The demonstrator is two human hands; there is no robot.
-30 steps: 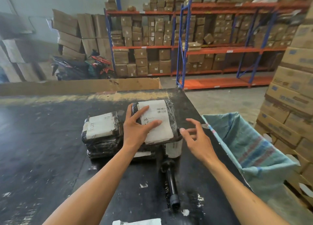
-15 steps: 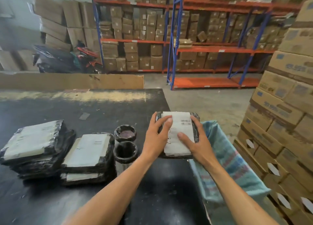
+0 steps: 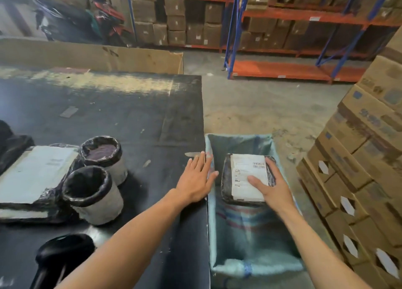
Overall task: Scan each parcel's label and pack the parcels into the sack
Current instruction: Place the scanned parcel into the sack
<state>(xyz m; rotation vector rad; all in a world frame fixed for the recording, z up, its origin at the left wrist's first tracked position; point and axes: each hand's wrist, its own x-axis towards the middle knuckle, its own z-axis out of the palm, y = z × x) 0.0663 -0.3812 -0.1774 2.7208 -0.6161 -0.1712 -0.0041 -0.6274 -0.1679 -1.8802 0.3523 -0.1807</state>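
Observation:
A flat black-wrapped parcel [image 3: 241,175] with a white label sits inside the open mouth of the pale blue woven sack [image 3: 243,240], which hangs at the right edge of the black table [image 3: 130,119]. My right hand [image 3: 270,185] grips that parcel from its right side, thumb on the label. Spread flat with fingers apart, my left hand [image 3: 196,177] rests on the table edge beside the sack and holds nothing. A flat labelled parcel [image 3: 32,175] lies on a stack at the left. Two round wrapped parcels [image 3: 95,184] stand beside it. The black barcode scanner [image 3: 63,254] lies at the bottom left.
Stacked cardboard cartons [image 3: 365,158] rise close to the right of the sack. Blue and orange shelving [image 3: 282,27] full of boxes lines the back wall. A long cardboard sheet [image 3: 91,55] stands behind the table. A parked scooter [image 3: 82,20] is at the far left.
The parcel went from the table's right edge, held in both hands, down into the sack. My left hand let go and now lies flat on the table edge.

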